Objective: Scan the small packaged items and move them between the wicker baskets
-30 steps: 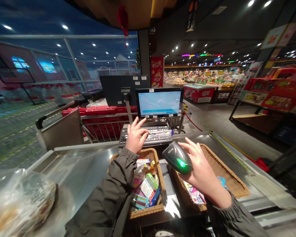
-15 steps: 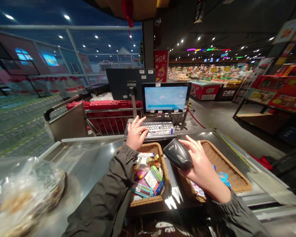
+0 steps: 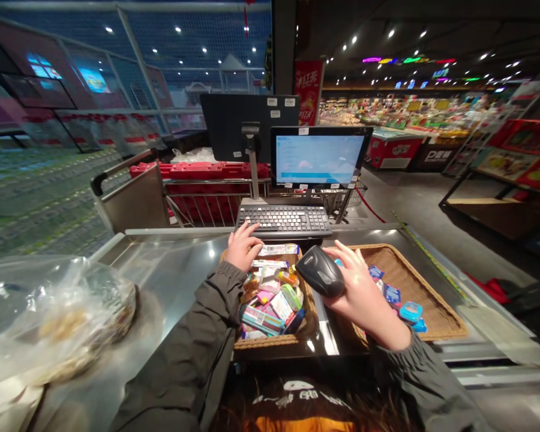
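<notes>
My right hand [image 3: 364, 294] is closed around a black barcode scanner [image 3: 320, 271], which hangs over the gap between two wicker baskets. My left hand [image 3: 243, 247] is open, its fingers stretched toward the front left edge of the black keyboard [image 3: 283, 219]. Just beside its thumb lies a slim whitish packet [image 3: 279, 249] at the back of the left wicker basket [image 3: 270, 343]. That basket is full of small colourful packages, among them a green-and-white pack [image 3: 291, 296]. In the right wicker basket [image 3: 436, 306] are blue packs and a bright blue container [image 3: 410, 311], partly hidden by my right hand.
A lit monitor [image 3: 319, 159] stands behind the keyboard, with a second dark screen [image 3: 247, 126] facing away. On the metal counter [image 3: 171, 270] at left sits a clear plastic bag [image 3: 72, 318]. Metal carts with red contents stand beyond the counter.
The view has tipped downward. My left hand has drawn back from over the keyboard, and the slim packet seen in front of the keys now lies in the left basket. The scanner stays in my right hand.
</notes>
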{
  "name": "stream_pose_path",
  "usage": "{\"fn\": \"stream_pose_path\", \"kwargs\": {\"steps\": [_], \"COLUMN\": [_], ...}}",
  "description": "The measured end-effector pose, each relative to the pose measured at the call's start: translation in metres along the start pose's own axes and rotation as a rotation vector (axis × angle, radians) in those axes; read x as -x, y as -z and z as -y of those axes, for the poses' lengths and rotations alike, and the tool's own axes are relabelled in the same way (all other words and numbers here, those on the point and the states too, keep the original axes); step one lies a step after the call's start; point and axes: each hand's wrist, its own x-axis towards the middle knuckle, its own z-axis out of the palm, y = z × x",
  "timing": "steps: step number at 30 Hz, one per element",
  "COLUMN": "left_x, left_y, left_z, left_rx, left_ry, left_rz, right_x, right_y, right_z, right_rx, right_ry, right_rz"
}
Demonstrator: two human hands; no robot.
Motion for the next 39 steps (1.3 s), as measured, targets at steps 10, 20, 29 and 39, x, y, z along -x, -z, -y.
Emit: {"fn": "stream_pose_path", "kwargs": {"steps": [10, 20, 29, 39], "left_x": [0.037, 0.071, 0.04, -0.01], "left_y": [0.001, 0.007, 0.012, -0.055], "left_z": [0.069, 0.06, -0.005, -0.083], "left_rx": [-0.144, -0.436, -0.413, -0.251], "left_ry": [0.204, 0.39, 0.081, -0.329], "left_rz": [0.17, 0.407, 0.427, 0.45], "right_x": [-0.005, -0.012, 0.005, 0.066], "right_y": [-0.014, -0.021, -0.004, 0.037], "right_z": [0.002, 0.007, -0.019, -0.085], "right_rx": [-0.056, -0.079, -0.048, 0.144], "right_ry": [0.012, 0.045, -0.065, -0.333], "right_rz": [0.055, 0.087, -0.047, -0.257]}}
